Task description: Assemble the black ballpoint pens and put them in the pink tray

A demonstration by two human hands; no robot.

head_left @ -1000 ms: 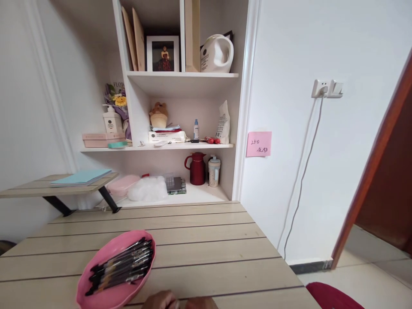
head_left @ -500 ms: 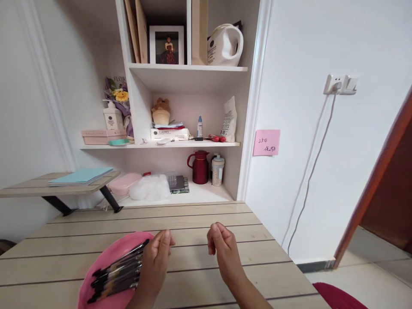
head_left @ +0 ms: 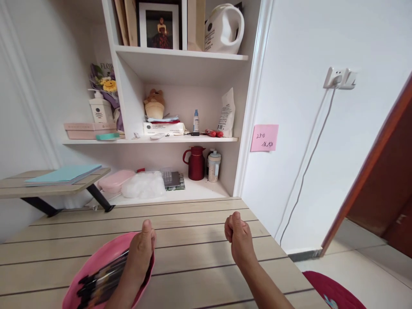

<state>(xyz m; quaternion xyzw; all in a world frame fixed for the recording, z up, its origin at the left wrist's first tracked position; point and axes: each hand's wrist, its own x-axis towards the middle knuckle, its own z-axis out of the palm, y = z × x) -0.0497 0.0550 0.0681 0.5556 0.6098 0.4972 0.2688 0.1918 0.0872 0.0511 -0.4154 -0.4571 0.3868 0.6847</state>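
Observation:
A pink oval tray (head_left: 96, 266) lies on the wooden table (head_left: 193, 257) at the lower left, holding several black pens (head_left: 99, 279). My left hand (head_left: 140, 253) is over the tray's right side, above the pens, seen thumb side up. Its fingers point down and are hidden, so I cannot tell whether they touch the pens or the rim. My right hand (head_left: 240, 240) hovers above the table to the right of the tray. It is curled into a loose fist with nothing visible in it.
Behind the table stands a white shelf unit (head_left: 180, 56) with a red jug (head_left: 195, 163), a cup (head_left: 213, 165), a pink box (head_left: 114, 181) and a plastic bag (head_left: 143, 185). A small side table (head_left: 48, 184) bears a blue folder. A pink note (head_left: 264, 137) and a cable (head_left: 305, 167) are on the right wall.
Both hands rose from the bottom edge into view over the table. They then spread apart, the left settling over the tray, the right shifting to the right. The view dropped slightly.

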